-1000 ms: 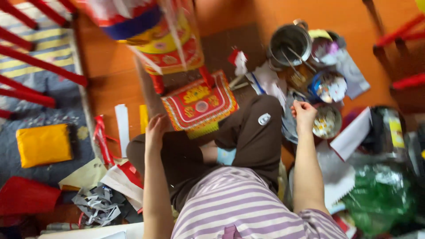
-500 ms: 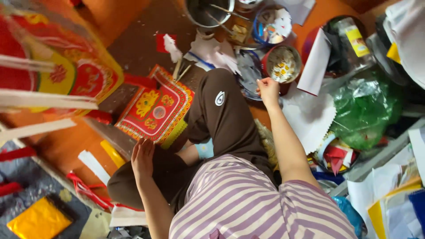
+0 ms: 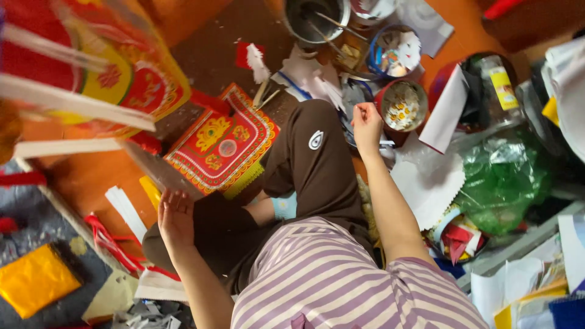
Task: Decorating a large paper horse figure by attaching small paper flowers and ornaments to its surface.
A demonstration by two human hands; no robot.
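by red round tin (image 3: 403, 105), right hand (image 3: 367, 125) fisted; left hand (image 3: 177, 218) flat

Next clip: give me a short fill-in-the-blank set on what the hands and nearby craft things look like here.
1. The right hand is raised beside a round red tin filled with small ______ and yellow pieces.
2. The left hand touches the edge of a flat red and ______ patterned panel.
3. The person's striped shirt is white and ______.
4. A crumpled ______ plastic bag lies right of the right arm.

Missing words: white; gold; purple; green
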